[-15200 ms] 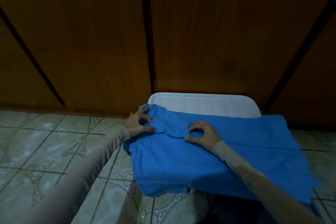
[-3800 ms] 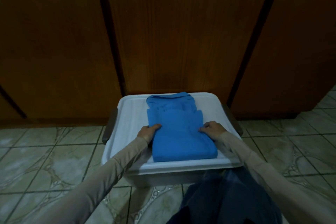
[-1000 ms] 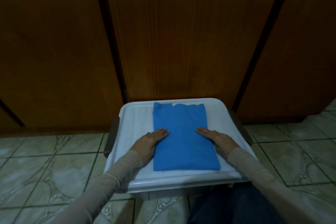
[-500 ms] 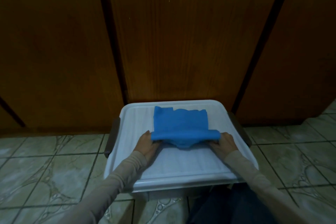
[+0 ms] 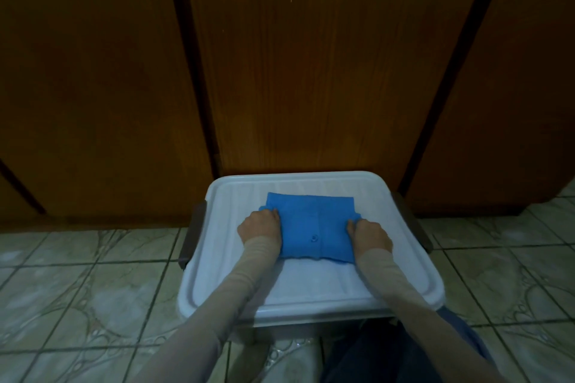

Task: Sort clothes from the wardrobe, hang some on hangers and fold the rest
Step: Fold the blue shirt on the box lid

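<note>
A blue buttoned shirt lies folded into a small square on the white lid of a plastic storage box. Its button placket faces up, with one button visible near the front edge. My left hand grips the shirt's left edge, fingers curled onto the cloth. On the opposite side my right hand holds the right edge the same way. Both arms wear beige sleeves.
Dark wooden wardrobe doors stand shut right behind the box. The box has dark side handles and sits on a patterned tiled floor. My dark trouser leg shows at the bottom.
Both hands lifted the near half of the long folded shirt and laid it over the far half. The shirt is now half as long, placket side up, with the hands at its sides.
</note>
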The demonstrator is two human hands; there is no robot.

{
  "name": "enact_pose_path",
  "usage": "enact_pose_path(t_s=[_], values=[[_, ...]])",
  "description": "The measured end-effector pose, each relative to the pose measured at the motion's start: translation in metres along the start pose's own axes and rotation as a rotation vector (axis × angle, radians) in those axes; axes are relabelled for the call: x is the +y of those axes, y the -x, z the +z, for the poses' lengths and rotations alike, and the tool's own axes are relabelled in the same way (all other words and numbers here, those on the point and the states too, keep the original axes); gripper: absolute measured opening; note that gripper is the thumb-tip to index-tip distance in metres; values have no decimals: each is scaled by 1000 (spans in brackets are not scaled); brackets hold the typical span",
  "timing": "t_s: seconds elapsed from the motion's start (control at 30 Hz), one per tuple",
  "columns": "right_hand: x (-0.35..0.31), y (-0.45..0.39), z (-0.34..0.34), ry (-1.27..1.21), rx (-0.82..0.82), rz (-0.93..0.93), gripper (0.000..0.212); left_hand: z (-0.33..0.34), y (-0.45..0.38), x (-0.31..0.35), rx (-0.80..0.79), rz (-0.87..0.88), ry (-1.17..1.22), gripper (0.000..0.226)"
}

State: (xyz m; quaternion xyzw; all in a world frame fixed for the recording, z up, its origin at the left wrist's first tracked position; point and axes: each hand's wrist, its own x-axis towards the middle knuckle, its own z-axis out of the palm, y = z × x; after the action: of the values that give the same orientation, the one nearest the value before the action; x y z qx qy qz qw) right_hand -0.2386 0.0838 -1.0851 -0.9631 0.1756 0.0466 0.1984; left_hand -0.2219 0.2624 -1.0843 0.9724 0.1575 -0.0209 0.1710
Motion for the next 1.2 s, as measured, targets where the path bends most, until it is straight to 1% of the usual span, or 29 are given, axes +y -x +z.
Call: enact_pose_path(t_s=[0.07,0.1,0.13,0.17,0.23,0.27,0.3,0.43,0.47,0.53,0.7,0.77,0.87,0.93,0.97,1.0,1.07,1.13,1.2], values=[[0,3,-4,86,61,0,42,-3,2,0,37,2,-52,42],[0,4,-5,87,93,1,39,-2,2,0,58,-8,-72,41],[0,4,-5,48,100,12,39,-2,2,0,72,-29,-75,41],[-2,3,-5,-24,69,38,44,-1,2,-1,63,-55,-44,40],[-8,-1,-4,-183,-40,96,56,-2,2,3,-2,-100,139,42],[-11,-2,-3,-243,-73,113,58,-2,3,4,-25,-111,244,43],[-13,-4,-3,-279,-61,114,57,-2,4,6,-16,-108,314,42],[-16,-1,-5,-254,223,47,34,-4,9,8,136,-75,481,25],[-17,1,-5,-261,258,32,32,-3,10,9,151,-57,518,25],[-21,3,-5,-292,273,13,29,-3,8,10,155,-47,552,24],[-20,-1,5,-254,238,60,24,9,0,5,137,-76,436,23],[-20,-2,10,-243,272,41,23,10,-2,6,172,-81,444,31],[-19,-4,10,-95,389,-100,33,10,-5,6,285,-22,244,42],[-23,-1,5,-65,371,-227,37,7,-4,10,344,129,206,42],[-28,2,4,-72,323,-301,39,6,-1,14,323,228,204,41],[-33,3,4,-62,257,-367,42,6,2,20,266,325,196,41],[-41,6,9,27,114,-433,47,11,6,28,106,461,149,44],[-40,2,15,146,25,-421,50,18,2,27,-18,495,96,45],[-35,-4,20,233,-11,-397,51,21,-4,21,-77,492,38,46]])
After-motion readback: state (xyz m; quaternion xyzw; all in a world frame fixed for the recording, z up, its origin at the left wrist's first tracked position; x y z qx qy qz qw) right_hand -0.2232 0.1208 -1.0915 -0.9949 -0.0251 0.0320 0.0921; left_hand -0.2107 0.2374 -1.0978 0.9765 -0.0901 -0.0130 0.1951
